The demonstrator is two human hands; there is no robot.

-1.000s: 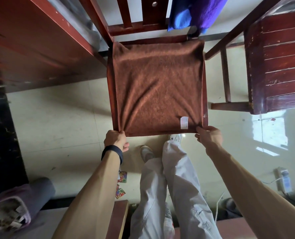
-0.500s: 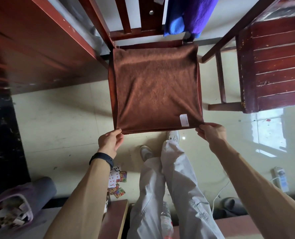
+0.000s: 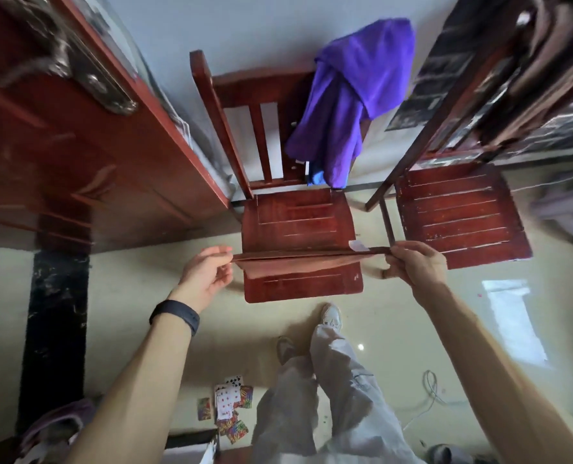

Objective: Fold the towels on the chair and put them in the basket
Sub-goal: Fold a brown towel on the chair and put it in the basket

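Observation:
A brown towel [image 3: 292,262] hangs stretched edge-on between my hands, just above the front of the red wooden chair seat [image 3: 298,216]. My left hand [image 3: 204,276] pinches its left corner and my right hand [image 3: 412,266] pinches its right corner, near a small white label. A purple towel [image 3: 355,95] with a bit of blue cloth under it is draped over the right side of the chair back. No basket can be made out for sure.
A second red chair [image 3: 459,212] stands to the right, a red wooden door [image 3: 77,145] to the left. Playing cards [image 3: 228,406] lie on the tiled floor by my feet, a white cable [image 3: 432,390] at the right, grey cloth at bottom left.
The brown towel lay flat on the seat; both hands have lifted it off by its near corners, baring the seat. The view has tilted up to show the chair back.

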